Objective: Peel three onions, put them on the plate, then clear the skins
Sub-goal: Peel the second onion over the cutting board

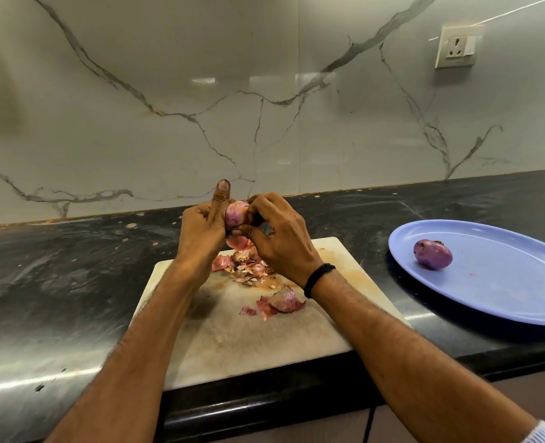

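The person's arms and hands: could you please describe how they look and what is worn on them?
Both forearms are bare, with no gloves or visible rings on the left hand or right hand. A thin black band circles the right wrist. A white ribbed cuff shows on the right arm at the frame's lower right corner.

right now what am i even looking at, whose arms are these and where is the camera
There is no machine here. The single picture comes from a camera worn on a person's head, looking forward and down at their own two bare arms. The left hand holds a red onion above a pale cutting board, and the right hand picks at its skin. Loose onion skins lie on the board. To the right, a blue plate on the dark countertop carries one peeled onion.
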